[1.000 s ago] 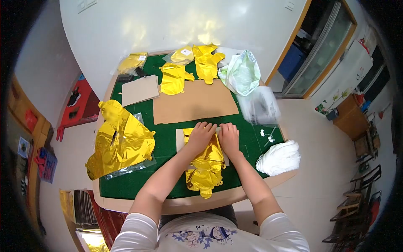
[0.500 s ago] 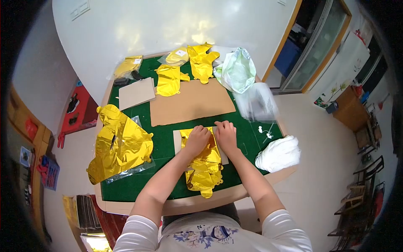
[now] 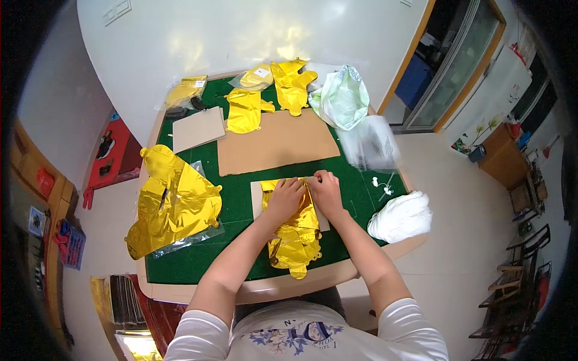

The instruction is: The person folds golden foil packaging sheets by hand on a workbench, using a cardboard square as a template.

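Note:
A gold foil balloon [image 3: 295,240] lies crumpled and flat over a small piece of cardboard [image 3: 257,201] near the table's front edge. My left hand [image 3: 287,197] rests on the foil's upper part, its fingers bent and close together on the material. Beside it, my right hand [image 3: 326,192] is closed at the upper right corner of the cardboard, fingertips curled inward. What those fingertips pinch is hidden. The foil's lower end, with rounded tabs, hangs past the cardboard toward me.
A larger gold foil balloon [image 3: 174,201] lies on clear plastic at left. Behind are a brown cardboard sheet [image 3: 280,144], a smaller board [image 3: 197,128], more gold foil [image 3: 244,111] and a plastic bag [image 3: 341,99]. A white bundle [image 3: 401,218] sits at the right edge.
My right hand's fingers have curled in more at the cardboard's corner. My left hand stays on the foil. The whole view has shifted slightly.

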Demonstrator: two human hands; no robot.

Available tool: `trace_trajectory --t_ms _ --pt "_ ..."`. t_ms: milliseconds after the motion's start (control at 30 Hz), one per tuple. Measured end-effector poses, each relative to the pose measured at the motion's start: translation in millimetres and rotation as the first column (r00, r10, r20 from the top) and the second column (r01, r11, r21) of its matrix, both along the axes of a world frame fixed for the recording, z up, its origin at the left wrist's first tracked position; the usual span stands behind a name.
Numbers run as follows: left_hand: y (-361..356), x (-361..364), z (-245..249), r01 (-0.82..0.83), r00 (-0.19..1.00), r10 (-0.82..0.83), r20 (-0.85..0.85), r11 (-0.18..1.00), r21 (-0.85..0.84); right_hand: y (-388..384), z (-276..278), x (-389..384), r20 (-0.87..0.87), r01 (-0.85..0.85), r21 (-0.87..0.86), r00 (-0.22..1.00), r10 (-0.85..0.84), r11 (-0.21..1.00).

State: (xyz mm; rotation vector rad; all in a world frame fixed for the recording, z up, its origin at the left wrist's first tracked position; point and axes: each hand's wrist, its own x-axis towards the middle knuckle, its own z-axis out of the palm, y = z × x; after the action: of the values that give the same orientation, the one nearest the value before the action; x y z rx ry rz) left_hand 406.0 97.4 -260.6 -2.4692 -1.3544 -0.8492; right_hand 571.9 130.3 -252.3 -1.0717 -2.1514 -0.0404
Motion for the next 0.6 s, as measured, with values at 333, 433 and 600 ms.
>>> trace_trajectory --t_ms 333,433,600 --pt "-1 0 1 0.013 0.993 -0.011 0.118 1.000 -0.018 -28 6 11 -0.052 0.024 -0.134 0.998 -0.031 0.991" --pt "0 2 -1 0.001 0.989 0.001 0.148 1.000 -0.012 -38 18 6 -0.319 0.017 -0.487 0.927 -0.196 0.873" --pt "-1 1 -2 0.006 0.984 0.003 0.179 0.999 -0.050 -26 11 -3 -0.260 0.074 -0.462 0.941 -0.215 0.884"
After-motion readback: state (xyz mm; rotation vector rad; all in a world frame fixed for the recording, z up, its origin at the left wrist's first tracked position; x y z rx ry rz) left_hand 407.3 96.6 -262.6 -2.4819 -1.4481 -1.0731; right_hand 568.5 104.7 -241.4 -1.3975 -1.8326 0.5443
